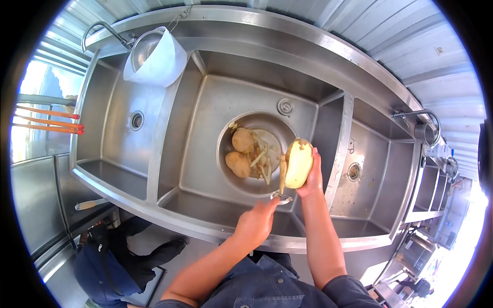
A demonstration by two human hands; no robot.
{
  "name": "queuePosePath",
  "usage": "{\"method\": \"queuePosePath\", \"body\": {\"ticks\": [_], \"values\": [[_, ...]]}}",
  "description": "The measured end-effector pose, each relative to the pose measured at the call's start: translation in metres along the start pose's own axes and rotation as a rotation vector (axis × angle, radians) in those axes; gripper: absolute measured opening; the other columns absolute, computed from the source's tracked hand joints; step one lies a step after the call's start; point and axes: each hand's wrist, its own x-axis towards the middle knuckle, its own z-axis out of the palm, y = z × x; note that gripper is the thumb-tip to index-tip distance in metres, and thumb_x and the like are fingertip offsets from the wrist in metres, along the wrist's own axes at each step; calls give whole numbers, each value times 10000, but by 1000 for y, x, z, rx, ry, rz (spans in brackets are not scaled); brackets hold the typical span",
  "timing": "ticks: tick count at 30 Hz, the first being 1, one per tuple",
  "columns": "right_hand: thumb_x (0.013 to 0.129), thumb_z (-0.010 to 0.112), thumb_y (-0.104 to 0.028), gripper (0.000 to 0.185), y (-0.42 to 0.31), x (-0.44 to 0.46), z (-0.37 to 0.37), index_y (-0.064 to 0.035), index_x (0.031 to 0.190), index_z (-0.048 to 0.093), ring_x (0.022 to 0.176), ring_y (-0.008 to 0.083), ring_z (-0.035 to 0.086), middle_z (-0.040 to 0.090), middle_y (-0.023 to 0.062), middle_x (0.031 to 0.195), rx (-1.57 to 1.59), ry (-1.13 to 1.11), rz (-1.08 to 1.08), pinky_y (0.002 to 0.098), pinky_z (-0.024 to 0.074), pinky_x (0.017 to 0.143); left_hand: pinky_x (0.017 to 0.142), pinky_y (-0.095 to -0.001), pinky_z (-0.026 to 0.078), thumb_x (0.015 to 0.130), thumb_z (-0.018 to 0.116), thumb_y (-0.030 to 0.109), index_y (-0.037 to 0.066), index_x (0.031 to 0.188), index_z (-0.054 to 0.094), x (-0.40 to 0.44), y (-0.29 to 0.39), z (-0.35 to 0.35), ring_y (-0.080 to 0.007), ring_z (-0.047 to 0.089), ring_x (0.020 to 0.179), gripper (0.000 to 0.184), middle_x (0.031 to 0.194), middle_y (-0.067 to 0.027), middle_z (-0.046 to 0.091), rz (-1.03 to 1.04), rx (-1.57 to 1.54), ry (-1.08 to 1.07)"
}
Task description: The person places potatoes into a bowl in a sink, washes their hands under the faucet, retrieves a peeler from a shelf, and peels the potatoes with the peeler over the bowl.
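Observation:
My right hand [314,177] is wrapped around a large, mostly peeled potato [299,165], pale yellow with some brown skin at its top end. My left hand [255,222] grips a peeler [281,197], whose metal head is at the potato's lower left. Its handle is hidden in my fingers. A strip of brown peel [282,174] runs along the potato's left side. Below, a round metal bowl [222,149] in the middle sink basin holds unpeeled potatoes [238,164] and loose peelings [264,159].
A steel sink [205,205] has three basins. A white bucket [164,64] with a metal bowl inside stands at the back left. Faucets [105,31] rise at both ends. Another person [110,262] is at the lower left, near a handled tool [91,204].

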Motion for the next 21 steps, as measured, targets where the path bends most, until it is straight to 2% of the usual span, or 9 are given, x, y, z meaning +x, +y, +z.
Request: {"method": "queuePosePath", "body": {"ticks": [2,4,5,10,12,14,16,19,21], "values": [[1043,436,-544,587,-4,0,-4,-54,1337,567,1088,293,671,677,153,1223,-21,-56,3,461,558,941,729,-482,548,944,566,22,65,1344,572,1,-7,2,-424,672,856,402,973,-219,675,18,-63,5],[1025,396,-610,682,-1,-8,-5,-40,1365,554,1088,329,672,670,182,1224,-83,-155,36,449,557,946,727,-486,547,949,569,14,51,1319,591,23,-6,-17,-435,668,844,373,976,-226,682,118,-126,233],[1030,434,-561,646,5,-13,-7,-51,1420,507,1141,319,653,642,175,1290,-70,-78,32,449,546,969,740,-494,544,961,561,25,49,1309,600,43,-2,-30,-447,666,855,351,980,-243,686,81,-132,207],[1010,564,-425,561,15,-18,-10,-25,1401,517,1136,310,661,647,171,1294,-114,-187,61,472,538,995,747,-511,539,963,562,47,53,1328,588,70,13,-37,-454,667,883,366,992,-253,688,5,-130,143],[1000,573,-433,564,19,-10,-9,-11,1373,534,1117,302,668,661,165,1261,-151,12,-43,487,557,963,745,-515,538,963,562,54,55,1331,586,46,9,-19,-453,668,883,369,995,-250,688,12,-93,155],[1018,538,-425,539,5,-3,-10,-11,1362,543,1076,321,683,671,169,1236,-53,90,5,487,559,949,743,-513,539,959,559,48,56,1344,580,15,1,1,-448,668,884,385,1002,-244,689,15,-36,45],[1023,531,-428,539,-4,-1,-4,-23,1378,535,1072,333,685,674,170,1230,1,-160,-1,477,565,939,745,-515,538,958,556,45,53,1342,580,10,-10,4,-447,667,889,385,1007,-242,688,45,-71,88],[1030,516,-449,554,0,-5,-4,-33,1395,520,1069,335,683,668,166,1237,-62,-87,24,467,576,914,747,-516,538,954,555,36,47,1332,582,34,-4,-17,-447,667,901,379,1014,-238,689,64,-122,166],[1037,506,-448,554,7,-11,-8,-32,1402,512,1071,331,681,663,164,1249,-91,-162,44,465,575,916,747,-516,538,952,555,32,44,1325,584,66,-5,-37,-448,667,907,374,1017,-235,690,64,-114,240]]}}
